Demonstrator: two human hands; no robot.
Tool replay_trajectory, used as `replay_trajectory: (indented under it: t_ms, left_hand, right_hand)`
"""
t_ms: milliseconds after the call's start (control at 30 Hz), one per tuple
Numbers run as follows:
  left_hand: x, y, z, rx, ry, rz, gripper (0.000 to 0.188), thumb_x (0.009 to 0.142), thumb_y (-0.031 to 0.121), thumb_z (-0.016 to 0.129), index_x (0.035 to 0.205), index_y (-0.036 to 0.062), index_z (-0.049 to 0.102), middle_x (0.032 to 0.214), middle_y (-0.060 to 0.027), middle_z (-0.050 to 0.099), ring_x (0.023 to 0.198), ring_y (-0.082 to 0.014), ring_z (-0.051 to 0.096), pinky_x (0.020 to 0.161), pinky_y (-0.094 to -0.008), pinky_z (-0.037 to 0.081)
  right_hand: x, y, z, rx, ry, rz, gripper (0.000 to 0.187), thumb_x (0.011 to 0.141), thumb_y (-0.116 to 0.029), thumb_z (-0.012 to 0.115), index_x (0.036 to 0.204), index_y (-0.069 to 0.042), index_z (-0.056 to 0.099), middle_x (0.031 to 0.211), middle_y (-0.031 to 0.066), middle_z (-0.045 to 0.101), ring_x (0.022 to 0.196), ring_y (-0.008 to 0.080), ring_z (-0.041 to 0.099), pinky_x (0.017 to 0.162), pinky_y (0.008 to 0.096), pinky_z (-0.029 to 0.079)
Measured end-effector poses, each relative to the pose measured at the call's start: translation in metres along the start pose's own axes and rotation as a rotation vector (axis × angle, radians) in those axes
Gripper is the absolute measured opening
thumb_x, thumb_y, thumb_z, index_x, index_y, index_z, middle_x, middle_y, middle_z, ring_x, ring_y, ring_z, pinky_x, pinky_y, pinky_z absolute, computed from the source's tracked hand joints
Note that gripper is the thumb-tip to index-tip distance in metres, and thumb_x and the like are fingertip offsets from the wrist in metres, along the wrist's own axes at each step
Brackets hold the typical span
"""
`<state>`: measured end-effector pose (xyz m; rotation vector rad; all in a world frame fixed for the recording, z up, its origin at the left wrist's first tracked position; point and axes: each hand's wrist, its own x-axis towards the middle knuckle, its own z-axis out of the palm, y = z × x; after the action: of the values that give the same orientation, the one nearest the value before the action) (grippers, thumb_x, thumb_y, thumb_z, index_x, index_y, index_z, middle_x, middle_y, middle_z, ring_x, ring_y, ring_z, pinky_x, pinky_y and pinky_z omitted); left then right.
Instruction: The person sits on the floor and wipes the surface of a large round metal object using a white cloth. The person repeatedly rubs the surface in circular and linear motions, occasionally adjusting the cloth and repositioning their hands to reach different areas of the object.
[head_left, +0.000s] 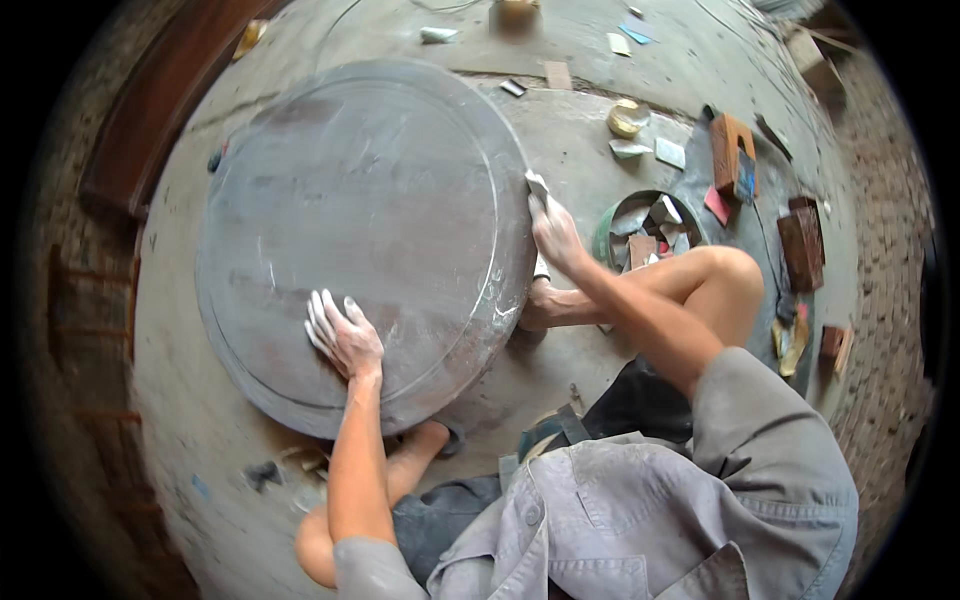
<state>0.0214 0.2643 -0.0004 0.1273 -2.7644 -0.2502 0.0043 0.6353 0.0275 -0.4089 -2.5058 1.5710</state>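
A large round wooden tabletop [370, 210], dark and filmed with grey dust, takes up the middle of the view, with a ring line just inside its edge. My left hand [345, 335] lies flat on its near part, fingers stretched and whitened with dust. At the right edge of the disc, my right hand [555, 230] grips a small folded piece of sandpaper [538, 187] and presses it against the rim. White scuff marks run along the top near that side.
Right of the tabletop stands a green bucket [601, 240] filled with scraps and blocks. Beyond it are a wooden box [735, 150], a brown block [801, 248] and a yellow-topped tin [627, 118]. Loose sheets and cables lie on the floor. A dark wooden piece [160, 110] stands at left.
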Motion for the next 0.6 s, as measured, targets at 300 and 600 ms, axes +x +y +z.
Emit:
replay_trajectory:
  t_ms: [300, 600]
  left_hand:
    - [0.008, 0.006, 0.003, -0.035, 0.035, -0.004, 0.05, 0.108, 0.034, 0.049, 0.147, 0.0018, 0.05, 0.155, -0.0166, 0.048, 0.148, -0.0332, 0.04, 0.125, -0.0528, 0.024]
    - [0.001, -0.005, 0.004, 0.0, 0.071, -0.001, 0.048, 0.108, 0.035, 0.05, 0.145, 0.0052, 0.052, 0.153, -0.016, 0.051, 0.146, -0.0319, 0.042, 0.123, -0.0517, 0.027]
  right_hand:
    - [0.012, 0.031, -0.007, 0.158, -0.074, 0.039, 0.045, 0.111, -0.036, 0.041, 0.117, 0.005, 0.06, 0.083, 0.0099, 0.062, 0.075, 0.0232, 0.058, 0.07, 0.0476, 0.047]
    - [-0.129, -0.003, -0.012, 0.303, -0.072, 0.48, 0.049, 0.11, -0.021, 0.041, 0.151, 0.005, 0.043, 0.145, 0.0222, 0.054, 0.126, 0.0272, 0.056, 0.112, 0.0394, 0.041]
